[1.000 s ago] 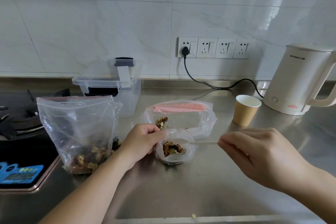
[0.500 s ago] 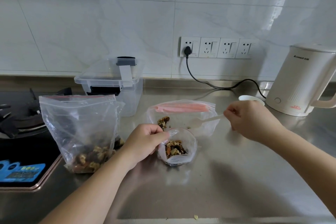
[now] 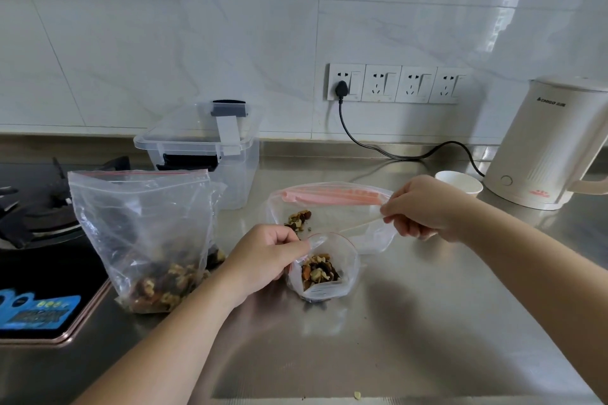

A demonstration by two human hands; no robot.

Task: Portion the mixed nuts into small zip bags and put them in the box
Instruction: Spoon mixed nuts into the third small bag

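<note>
The small zip bag (image 3: 324, 268) stands open on the steel worktop (image 3: 411, 322) near its middle, its mouth edged with a thin red line, and it holds a heap of mixed nuts (image 3: 319, 270) with a white label showing low on its front, its print too small to read. The left hand (image 3: 263, 256) pinches the bag's left rim, the grip of thumb and curled fingers closed on the plastic, the forearm coming in from the lower left. Just behind it lies a second zip bag (image 3: 332, 212) with a pink seal strip and a few nuts in its left corner. The right hand (image 3: 424, 207) hovers over that bag's right end, its grip curled round the handle of a thin pale spoon (image 3: 360, 223) that slants down to the left toward the small bag's mouth; the spoon's bowl cannot be made out. The right forearm reaches in from the right edge. To the left stands the large zip bag (image 3: 141, 233), upright, with nuts in its bottom. Behind it sits the clear box (image 3: 204, 151), its lid on with a white clasp. At the far right a cream kettle (image 3: 552, 145) reads "CHIGO", with a paper cup (image 3: 459, 181) just beside it. A black plug sits in the first of four wall sockets (image 3: 394, 84). A hob (image 3: 36, 240) fills the left edge.
</note>
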